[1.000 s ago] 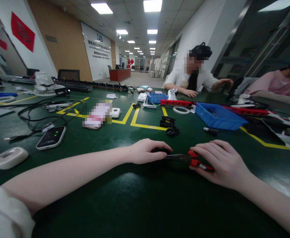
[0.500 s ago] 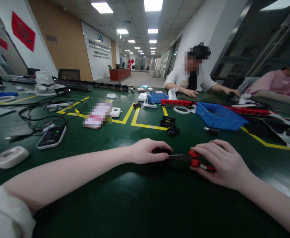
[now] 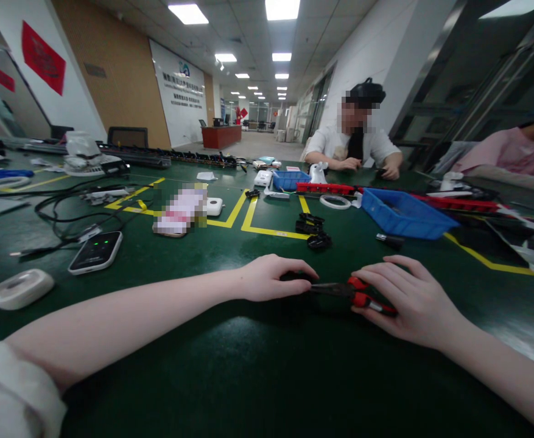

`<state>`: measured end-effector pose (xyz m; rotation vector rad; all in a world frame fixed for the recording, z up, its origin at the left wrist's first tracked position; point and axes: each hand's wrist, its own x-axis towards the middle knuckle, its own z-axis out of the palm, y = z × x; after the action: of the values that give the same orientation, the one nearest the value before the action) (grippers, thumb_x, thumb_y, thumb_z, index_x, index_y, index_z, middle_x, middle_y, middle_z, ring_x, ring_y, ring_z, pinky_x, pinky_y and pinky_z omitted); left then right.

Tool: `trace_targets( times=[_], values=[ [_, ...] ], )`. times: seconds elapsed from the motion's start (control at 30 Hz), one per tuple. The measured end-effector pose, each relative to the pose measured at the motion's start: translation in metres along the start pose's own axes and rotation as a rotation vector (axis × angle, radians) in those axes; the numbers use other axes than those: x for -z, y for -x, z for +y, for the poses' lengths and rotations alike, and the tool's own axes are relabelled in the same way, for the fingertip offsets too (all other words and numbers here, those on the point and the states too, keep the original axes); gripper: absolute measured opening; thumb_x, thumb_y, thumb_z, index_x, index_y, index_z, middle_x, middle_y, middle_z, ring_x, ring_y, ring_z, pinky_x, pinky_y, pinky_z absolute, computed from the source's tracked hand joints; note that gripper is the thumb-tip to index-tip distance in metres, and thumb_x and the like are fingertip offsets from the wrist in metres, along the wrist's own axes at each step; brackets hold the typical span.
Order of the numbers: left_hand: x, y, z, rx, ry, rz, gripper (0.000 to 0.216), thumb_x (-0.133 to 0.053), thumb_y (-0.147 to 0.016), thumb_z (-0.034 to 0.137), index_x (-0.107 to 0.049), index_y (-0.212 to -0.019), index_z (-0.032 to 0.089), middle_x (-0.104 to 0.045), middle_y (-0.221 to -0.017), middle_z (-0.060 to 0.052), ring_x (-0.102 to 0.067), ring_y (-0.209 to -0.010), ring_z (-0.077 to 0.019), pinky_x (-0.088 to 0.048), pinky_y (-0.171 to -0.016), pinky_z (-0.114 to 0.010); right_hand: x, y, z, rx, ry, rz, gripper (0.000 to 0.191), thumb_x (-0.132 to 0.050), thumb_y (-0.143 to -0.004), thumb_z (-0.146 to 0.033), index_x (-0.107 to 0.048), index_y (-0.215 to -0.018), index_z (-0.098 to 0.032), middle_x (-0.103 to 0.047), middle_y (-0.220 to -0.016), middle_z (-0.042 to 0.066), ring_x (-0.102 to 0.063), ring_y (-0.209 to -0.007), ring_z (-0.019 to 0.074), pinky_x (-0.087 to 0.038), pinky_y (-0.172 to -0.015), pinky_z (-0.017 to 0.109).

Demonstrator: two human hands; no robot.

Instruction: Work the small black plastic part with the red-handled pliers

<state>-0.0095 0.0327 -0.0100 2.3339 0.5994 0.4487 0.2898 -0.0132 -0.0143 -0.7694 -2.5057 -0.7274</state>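
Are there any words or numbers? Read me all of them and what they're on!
Nothing reads clearly enough to quote.
White wall sign: Chinese characters and smaller lettering, too blurred.
Red pillar poster: dark marks, too blurred.
Phone: screen pixelated, unreadable.
Black-faced device: faint print, too small.
Red-handled pliers: no lettering visible.

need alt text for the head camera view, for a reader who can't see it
A right hand holds red-handled pliers over a dark green table, their tips at the left hand. Beyond lie small black parts and a blue bin; a person in white sits across the table.
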Motion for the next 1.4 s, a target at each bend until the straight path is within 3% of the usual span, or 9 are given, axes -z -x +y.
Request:
trace_targets(
  times=[0.27,0.5,0.73,1.4],
  values=[
    [-0.0002,0.0005,0.0007,-0.018,-0.009,0.001,0.035,-0.052,-0.098,0.034,-0.062,-0.127,0.017,-0.071,-0.099,-0.004,-0.063,-0.079,-0.016,-0.046,-0.072,-0.024,0.0019,-0.0022,-0.0016,0.012,0.007,-0.008,0.029,-0.063,-0.089,-0.036,-0.061,-0.111,-0.016,-0.072,-0.096,0.009,-0.069,-0.083,0.0246,-0.044,-0.089,0.045],
    [-0.0007,0.0001,0.0017,-0.005,-0.016,-0.001,0.034,-0.055,-0.097,0.034,-0.063,-0.126,0.018,-0.071,-0.095,-0.003,-0.061,-0.073,-0.0143,-0.044,-0.067,-0.023,0.0,-0.0012,0.0002,0.013,-0.01,-0.015,0.03,-0.062,-0.089,-0.036,-0.061,-0.113,-0.018,-0.073,-0.098,0.009,-0.069,-0.085,0.0245,-0.046,-0.087,0.045],
    [-0.0023,-0.0001,0.0012,-0.007,-0.035,0.006,0.034,-0.057,-0.096,0.035,-0.063,-0.125,0.019,-0.069,-0.087,-0.002,-0.061,-0.071,-0.014,-0.041,-0.063,-0.022,0.0012,-0.0025,-0.0016,-0.015,-0.085,-0.018,0.033,-0.062,-0.09,-0.036,-0.06,-0.116,-0.016,-0.071,-0.1,0.012,-0.068,-0.086,0.0238,-0.053,-0.071,0.035],
    [-0.0011,0.001,0.0009,-0.041,-0.078,-0.018,0.036,-0.054,-0.097,0.035,-0.061,-0.127,0.018,-0.066,-0.077,0.0,-0.056,-0.06,-0.0122,-0.038,-0.058,-0.021,0.0034,-0.004,-0.003,-0.01,-0.146,-0.059,0.028,-0.06,-0.091,-0.035,-0.059,-0.111,-0.015,-0.068,-0.097,0.012,-0.067,-0.082,0.0227,-0.057,-0.068,0.033]
  ],
)
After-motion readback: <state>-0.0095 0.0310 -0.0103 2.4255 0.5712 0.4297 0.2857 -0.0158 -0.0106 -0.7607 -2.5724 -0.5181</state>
